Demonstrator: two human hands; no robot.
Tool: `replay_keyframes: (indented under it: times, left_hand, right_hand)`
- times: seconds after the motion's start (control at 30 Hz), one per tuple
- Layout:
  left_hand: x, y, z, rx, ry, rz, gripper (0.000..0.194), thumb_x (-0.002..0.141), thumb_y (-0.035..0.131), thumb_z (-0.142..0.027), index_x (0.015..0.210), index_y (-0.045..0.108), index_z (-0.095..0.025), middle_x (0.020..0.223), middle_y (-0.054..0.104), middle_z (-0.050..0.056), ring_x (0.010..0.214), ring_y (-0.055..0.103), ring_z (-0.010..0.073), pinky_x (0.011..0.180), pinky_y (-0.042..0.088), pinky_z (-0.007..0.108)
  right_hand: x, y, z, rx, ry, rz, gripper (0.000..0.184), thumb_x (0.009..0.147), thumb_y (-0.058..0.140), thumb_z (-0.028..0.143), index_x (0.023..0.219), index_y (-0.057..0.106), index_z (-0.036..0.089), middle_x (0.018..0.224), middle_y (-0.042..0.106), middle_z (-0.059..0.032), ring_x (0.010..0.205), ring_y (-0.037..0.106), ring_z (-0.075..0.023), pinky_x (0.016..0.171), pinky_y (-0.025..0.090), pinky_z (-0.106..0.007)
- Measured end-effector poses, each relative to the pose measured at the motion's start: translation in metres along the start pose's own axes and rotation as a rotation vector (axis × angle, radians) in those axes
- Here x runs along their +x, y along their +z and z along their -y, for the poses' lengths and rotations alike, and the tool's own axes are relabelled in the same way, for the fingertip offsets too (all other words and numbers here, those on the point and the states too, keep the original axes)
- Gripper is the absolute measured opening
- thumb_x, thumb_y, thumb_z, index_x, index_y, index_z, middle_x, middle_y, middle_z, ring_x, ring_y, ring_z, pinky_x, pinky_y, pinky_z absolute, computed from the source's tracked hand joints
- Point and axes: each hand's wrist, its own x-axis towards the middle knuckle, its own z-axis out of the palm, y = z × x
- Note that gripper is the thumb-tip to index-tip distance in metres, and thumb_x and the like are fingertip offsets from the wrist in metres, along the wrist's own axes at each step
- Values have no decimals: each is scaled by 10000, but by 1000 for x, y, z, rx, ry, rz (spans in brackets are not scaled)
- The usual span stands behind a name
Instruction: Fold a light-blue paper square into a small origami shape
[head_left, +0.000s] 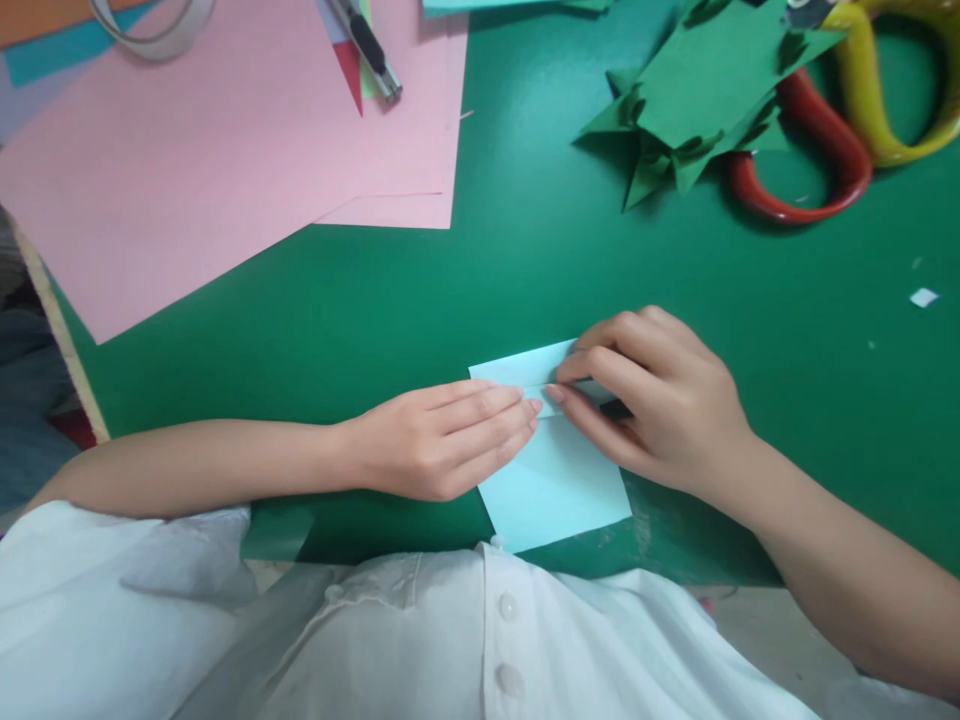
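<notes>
Blue paper [559, 480] w/ L hand [450, 438] flat atop, R hand [664, 400] pinching, fingers nearly closed.

Toward the tabletop's [360, 300] left edge we have pink sheets [225, 150] under a pale ring [154, 47] and a cutter [366, 45]. Well back from its near edge, we see green folded paper [709, 80] beside red [853, 170] and yellow [862, 90] scissor handles.

Pale blue paper [559, 470], flat, slightly askew on the green tabletop [360, 310], narrow fold across its upper part.
</notes>
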Motion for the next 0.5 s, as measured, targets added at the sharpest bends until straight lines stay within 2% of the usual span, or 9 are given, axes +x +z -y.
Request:
replay_keyframes:
  times: [0.23,0.5]
  left_hand:
    - [-1,0,0,-4,-10,39,248,944,548,-145,1127,681,-41,1150,745,108,1066,724,203,945,628,309]
    - [-1,0,1,-13,-16,78,278,963,520,-174,1167,661,-49,1164,739,98,1069,712,186,951,617,301]
  right_hand:
    - [0,-3,0,-143,8,-25,115,879,632,243,826,554,178,848,564,-62,731,425,-168,678,344,-331]
    - [0,-7,-4,-188,48,40,154,918,556,267,787,566,187,839,582,-73,720,444,-183,692,330,-344]
